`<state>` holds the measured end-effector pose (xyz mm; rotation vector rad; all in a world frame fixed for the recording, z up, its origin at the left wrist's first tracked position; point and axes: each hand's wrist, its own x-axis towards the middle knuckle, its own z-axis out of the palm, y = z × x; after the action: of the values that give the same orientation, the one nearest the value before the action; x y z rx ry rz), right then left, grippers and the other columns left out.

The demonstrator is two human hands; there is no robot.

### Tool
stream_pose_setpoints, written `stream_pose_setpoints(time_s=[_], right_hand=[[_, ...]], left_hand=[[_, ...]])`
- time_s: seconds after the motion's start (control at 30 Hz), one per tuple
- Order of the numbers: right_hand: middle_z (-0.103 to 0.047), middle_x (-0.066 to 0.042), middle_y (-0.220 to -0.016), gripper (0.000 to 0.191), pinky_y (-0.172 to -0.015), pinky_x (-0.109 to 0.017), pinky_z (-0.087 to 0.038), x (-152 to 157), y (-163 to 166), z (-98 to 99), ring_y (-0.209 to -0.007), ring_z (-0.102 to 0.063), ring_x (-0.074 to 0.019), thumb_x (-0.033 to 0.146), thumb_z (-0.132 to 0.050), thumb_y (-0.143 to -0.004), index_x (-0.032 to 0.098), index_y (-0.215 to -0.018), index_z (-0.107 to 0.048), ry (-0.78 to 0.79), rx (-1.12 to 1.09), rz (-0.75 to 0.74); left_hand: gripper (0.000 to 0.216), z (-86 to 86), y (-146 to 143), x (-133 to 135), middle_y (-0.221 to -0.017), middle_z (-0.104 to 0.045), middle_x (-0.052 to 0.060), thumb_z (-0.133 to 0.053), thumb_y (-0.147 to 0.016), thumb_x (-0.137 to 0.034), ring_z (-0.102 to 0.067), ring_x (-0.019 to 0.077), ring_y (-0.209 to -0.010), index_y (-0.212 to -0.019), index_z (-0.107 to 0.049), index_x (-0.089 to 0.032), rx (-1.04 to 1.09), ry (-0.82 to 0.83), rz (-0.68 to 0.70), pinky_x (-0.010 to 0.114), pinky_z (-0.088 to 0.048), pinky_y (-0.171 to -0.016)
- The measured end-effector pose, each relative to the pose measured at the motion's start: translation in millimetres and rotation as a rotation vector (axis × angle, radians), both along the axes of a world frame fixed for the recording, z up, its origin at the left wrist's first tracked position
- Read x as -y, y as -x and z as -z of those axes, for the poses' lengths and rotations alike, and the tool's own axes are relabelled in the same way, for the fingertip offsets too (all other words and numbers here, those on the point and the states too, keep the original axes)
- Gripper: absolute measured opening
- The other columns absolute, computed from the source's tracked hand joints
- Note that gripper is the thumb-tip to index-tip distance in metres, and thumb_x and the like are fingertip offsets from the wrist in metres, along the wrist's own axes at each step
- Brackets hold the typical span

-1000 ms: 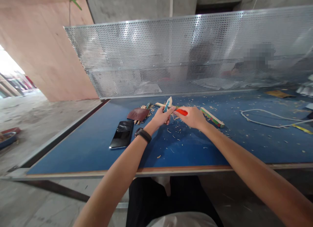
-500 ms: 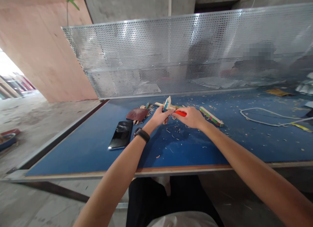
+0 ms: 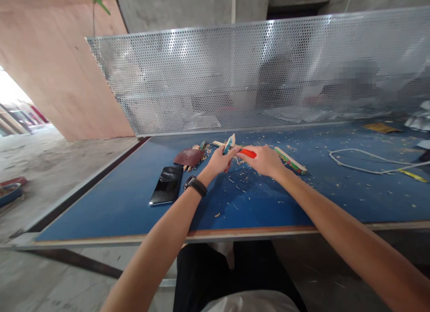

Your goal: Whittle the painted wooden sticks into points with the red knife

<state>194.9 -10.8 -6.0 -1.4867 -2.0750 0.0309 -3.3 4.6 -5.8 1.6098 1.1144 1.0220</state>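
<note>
over blue table (image 3: 114, 200): left hand (image 3: 220, 160) fingers wrapped round blue-and-white piece (image 3: 230, 143), right hand (image 3: 264, 160) gripping red handle (image 3: 247, 153), shavings (image 3: 239, 160) scattered nearby.

Your left hand (image 3: 221, 160) grips a blue-and-white carved piece (image 3: 230, 143) while your right (image 3: 265, 160) holds a red-handled tool (image 3: 247, 153) against it above a shaving-strewn blue table (image 3: 110, 200).

**Left grip (image 3: 221, 160) and right grip (image 3: 267, 160) curled close together**

The left forearm (image 3: 168, 242) reaches toward one o'clock, the right forearm (image 3: 331, 213) toward ten. The left thumb (image 3: 233, 151) stretches toward two o'clock; the right grip is folded in, its back uppermost.
</note>
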Motion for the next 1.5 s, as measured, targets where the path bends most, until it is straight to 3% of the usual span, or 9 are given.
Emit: stream_pose_setpoints(time_s=[0.1,0.23,0.4,0.7,1.03,1.13,1.33,1.5], right_hand=[[-0.081,-0.012,-0.092,0.064,-0.063,-0.038,-0.041,-1.1,-1.0,1.1,-0.078,-0.07,-0.0302,0.077,-0.045,-0.097,0.033,-0.129,-0.08,0.025,0.003,-0.021],[-0.081,-0.01,-0.092,0.058,-0.066,-0.037,-0.045,-4.0,-3.0,4.5,-0.08,-0.071,-0.0286,0.074,-0.052,-0.095,0.031,-0.119,-0.083,0.069,-0.041,-0.124],[-0.082,-0.01,-0.097,0.058,-0.068,-0.037,-0.045,-4.5,-2.5,4.5,-0.083,-0.072,-0.0285,0.073,-0.052,-0.096,0.029,-0.116,-0.083,0.093,-0.084,-0.18],[-0.081,-0.008,-0.091,0.057,-0.062,-0.036,-0.041,-3.5,-2.0,4.9,-0.079,-0.071,-0.0286,0.076,-0.052,-0.094,0.033,-0.115,-0.084,0.071,-0.057,-0.106],[-0.081,-0.011,-0.099,0.066,-0.065,-0.038,-0.043,-0.4,0.9,1.5,-0.087,-0.073,-0.0321,0.081,-0.045,-0.096,0.036,-0.133,-0.078,0.047,-0.042,-0.013],[-0.081,-0.012,-0.094,0.067,-0.065,-0.039,-0.044,-1.0,-0.9,1.3,-0.083,-0.072,-0.0314,0.079,-0.046,-0.096,0.033,-0.131,-0.079,0.074,-0.053,-0.048],[-0.082,-0.009,-0.095,0.06,-0.069,-0.038,-0.047,-2.1,-2.5,2.9,-0.082,-0.072,-0.0274,0.074,-0.051,-0.096,0.029,-0.119,-0.083,0.132,-0.095,-0.185],[-0.082,-0.008,-0.103,0.055,-0.073,-0.038,-0.048,-2.9,-2.9,3.2,-0.088,-0.072,-0.0273,0.071,-0.053,-0.097,0.029,-0.115,-0.084,0.146,-0.12,-0.23]], left_hand=[[0.03,-0.1,-0.7,1.5,-0.056,-0.048,-0.01,-0.063,-0.103,-0.046,-0.045,0.006,-0.038,-0.092,-0.051,-0.021,-0.012,0.016,0.009,0.02,-0.037,-0.04],[0.021,-2.4,0.8,1.5,-0.061,-0.055,-0.006,-0.068,-0.1,-0.035,-0.052,0.0074,-0.043,-0.097,-0.055,-0.02,0.001,0.057,0.044,0.02,-0.041,-0.042],[0.016,-1.1,2.6,-2.2,-0.048,-0.046,-0.009,-0.066,-0.1,-0.033,-0.044,0.0096,-0.037,-0.103,-0.057,-0.02,-0.015,0.076,0.044,0.021,-0.035,-0.037],[0.032,-8.2,7.5,3.0,-0.05,-0.048,-0.007,-0.065,-0.102,-0.043,-0.045,0.0073,-0.037,-0.084,-0.048,-0.022,-0.129,0.008,0.057,0.021,-0.037,-0.038],[0.033,-0.9,0.9,-0.6,-0.057,-0.047,-0.009,-0.062,-0.103,-0.049,-0.046,0.0051,-0.037,-0.09,-0.051,-0.022,-0.073,-0.012,-0.039,0.019,-0.035,-0.038],[0.034,-0.7,0.5,0.8,-0.058,-0.05,-0.008,-0.064,-0.101,-0.052,-0.049,0.0064,-0.039,-0.092,-0.052,-0.021,-0.071,-0.011,-0.032,0.02,-0.038,-0.038],[0.019,-4.6,0.9,2.2,-0.061,-0.054,-0.007,-0.07,-0.099,-0.031,-0.053,0.0062,-0.045,-0.098,-0.056,-0.019,-0.003,0.034,0.025,0.019,-0.043,-0.043],[0.028,-1.4,6.8,0.4,-0.051,-0.051,-0.009,-0.069,-0.1,-0.044,-0.047,0.0076,-0.036,-0.098,-0.054,-0.02,-0.097,-0.002,0.065,0.021,-0.037,-0.039]])
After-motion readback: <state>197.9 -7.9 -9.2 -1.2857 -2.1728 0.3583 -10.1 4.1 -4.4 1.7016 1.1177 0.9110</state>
